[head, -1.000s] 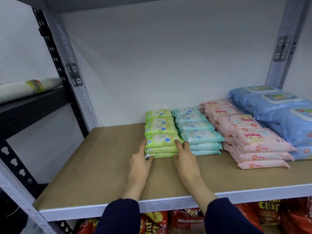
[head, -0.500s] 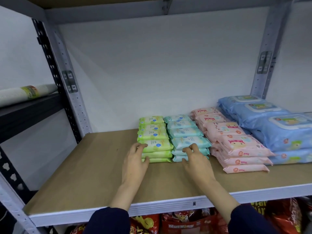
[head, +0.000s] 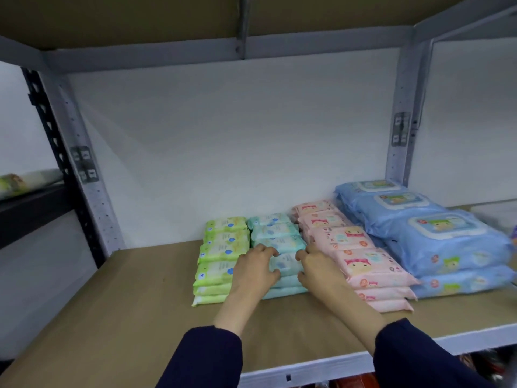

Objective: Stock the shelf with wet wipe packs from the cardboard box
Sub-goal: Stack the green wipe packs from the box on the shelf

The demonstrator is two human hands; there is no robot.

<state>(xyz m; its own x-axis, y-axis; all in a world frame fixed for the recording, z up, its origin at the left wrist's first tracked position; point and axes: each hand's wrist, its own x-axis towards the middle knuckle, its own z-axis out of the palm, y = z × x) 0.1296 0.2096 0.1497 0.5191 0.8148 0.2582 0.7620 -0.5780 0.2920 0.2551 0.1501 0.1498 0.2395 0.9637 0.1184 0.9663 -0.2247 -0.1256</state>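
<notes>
On the brown board shelf (head: pixel 126 303) four rows of wet wipe packs are laid side by side: small lime-green soft-plastic packs (head: pixel 223 247) at the left, small teal soft-plastic packs (head: pixel 275 236) just beside them, flat pink packs with a cartoon face (head: pixel 361 264) next, and large blue packs with lidded tops (head: pixel 436 239) at the right. The near teal stack is held from both ends. The left hand (head: pixel 254 273) is curled at its left end and the right hand (head: pixel 321 271) at its right end. Each grip is closed on the top pack, with fingers over it and thumb on the near face. The step in hand is judged to be the squaring of this stack. It is best done with even pressure from both sides, so that the soft packs are slid flush with the row behind rather than buckled. The green and pink stacks alongside should not be nudged.
</notes>
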